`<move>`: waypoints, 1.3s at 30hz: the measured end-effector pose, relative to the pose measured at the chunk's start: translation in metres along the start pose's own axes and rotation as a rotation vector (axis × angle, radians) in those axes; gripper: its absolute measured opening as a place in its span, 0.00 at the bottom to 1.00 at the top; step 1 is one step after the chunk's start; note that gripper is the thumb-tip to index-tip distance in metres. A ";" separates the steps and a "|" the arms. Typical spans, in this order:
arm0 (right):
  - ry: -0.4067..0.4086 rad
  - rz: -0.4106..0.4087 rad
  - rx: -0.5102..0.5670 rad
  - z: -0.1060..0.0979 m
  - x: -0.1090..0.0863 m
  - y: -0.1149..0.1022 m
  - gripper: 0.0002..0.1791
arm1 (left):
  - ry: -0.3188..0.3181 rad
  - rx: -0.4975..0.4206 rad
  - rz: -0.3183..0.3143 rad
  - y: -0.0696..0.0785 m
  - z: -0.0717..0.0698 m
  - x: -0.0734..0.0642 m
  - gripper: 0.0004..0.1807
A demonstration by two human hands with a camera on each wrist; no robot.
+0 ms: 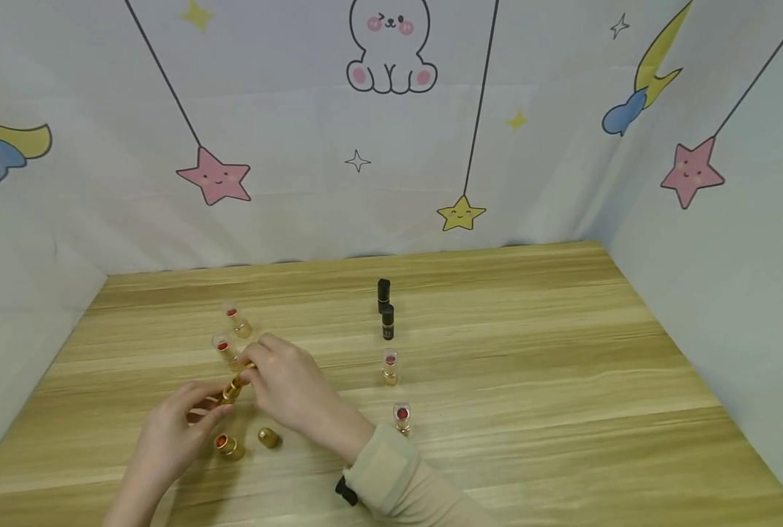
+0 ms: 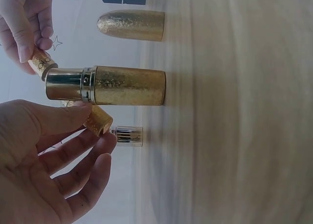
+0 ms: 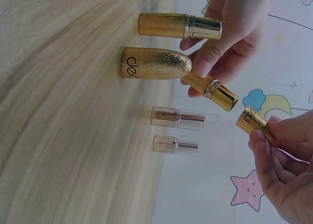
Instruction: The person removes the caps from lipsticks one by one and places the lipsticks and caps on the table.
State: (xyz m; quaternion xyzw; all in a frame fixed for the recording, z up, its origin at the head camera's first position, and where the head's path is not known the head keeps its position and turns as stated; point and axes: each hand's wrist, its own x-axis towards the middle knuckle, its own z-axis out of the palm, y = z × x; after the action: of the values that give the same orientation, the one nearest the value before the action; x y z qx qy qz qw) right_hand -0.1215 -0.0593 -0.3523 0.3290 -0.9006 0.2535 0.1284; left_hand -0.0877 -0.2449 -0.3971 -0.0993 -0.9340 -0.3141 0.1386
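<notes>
My left hand [image 1: 170, 435] grips a gold lipstick tube [image 3: 218, 93] by its lower part, its shiny inner collar uncovered. Above and beside it, my right hand [image 1: 291, 382] pinches a gold bullet-shaped cap [image 3: 253, 123] between thumb and fingers. In the right wrist view a small gap shows between the cap and the tube's end. Near the left hand, an uncapped gold lipstick [image 1: 229, 446] stands upright on the table, red-orange at its top. A second gold cap [image 1: 269, 438] stands to its right, below the right forearm's side.
Two clear-capped lipsticks [image 1: 238, 323] stand just beyond the hands at the left. Along the middle of the wooden table [image 1: 530, 380] runs a row: two black lipsticks [image 1: 388, 323] and two clear-capped red ones [image 1: 390, 369]. A printed cloth [image 1: 299, 212] hangs behind.
</notes>
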 end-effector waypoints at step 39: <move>-0.188 0.060 -0.160 0.021 -0.002 0.000 0.05 | -0.077 0.015 -0.155 -0.005 0.002 0.003 0.16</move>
State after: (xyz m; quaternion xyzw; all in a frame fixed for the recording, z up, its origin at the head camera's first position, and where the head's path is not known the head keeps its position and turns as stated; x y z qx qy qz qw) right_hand -0.1220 -0.0694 -0.3704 0.3128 -0.9355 0.1526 0.0614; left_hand -0.0922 -0.2473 -0.4006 -0.0378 -0.9459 -0.3127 0.0784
